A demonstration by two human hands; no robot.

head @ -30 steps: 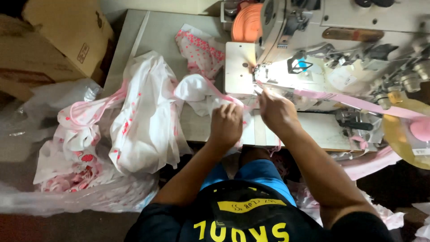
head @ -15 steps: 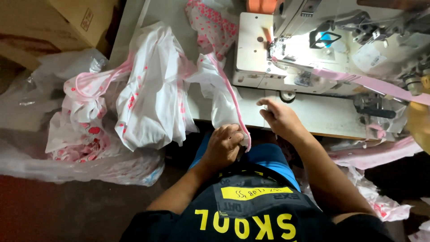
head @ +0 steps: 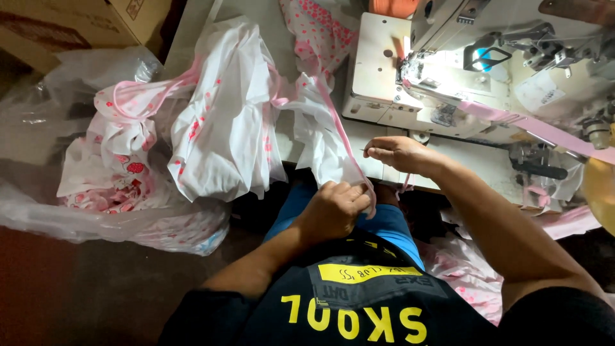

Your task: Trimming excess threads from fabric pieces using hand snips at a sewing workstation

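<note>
Seated at the sewing machine [head: 448,70], we look down at our lap. Our left hand [head: 336,208] is closed in a fist on the white garment [head: 320,138], gripping it at the pink-trimmed edge [head: 343,144]; the garment sits just in front of the machine, near side, hanging off the table edge toward our knees. Held low like this, the trim runs taut up from the fist toward the machine bed, so the seam can be read along its length.

Our right hand [head: 400,154] hovers over the table [head: 474,160] right in front of the machine, fingers drawn together as if pinching something thin. A dark sliver shows at the fingertips; we cannot tell what it is. A pink strand [head: 405,184] dangles below the wrist.

Pink tape [head: 532,128] feeds in from the right of the machine, laid flat toward the needle area, which the machine lamp lights brightly.

Left of the machine, white pieces [head: 224,122] with red print lie heaped on the table end, spilling into a clear plastic bag [head: 115,218] on the floor. A cardboard box [head: 77,25] stands further left, well apart.
</note>
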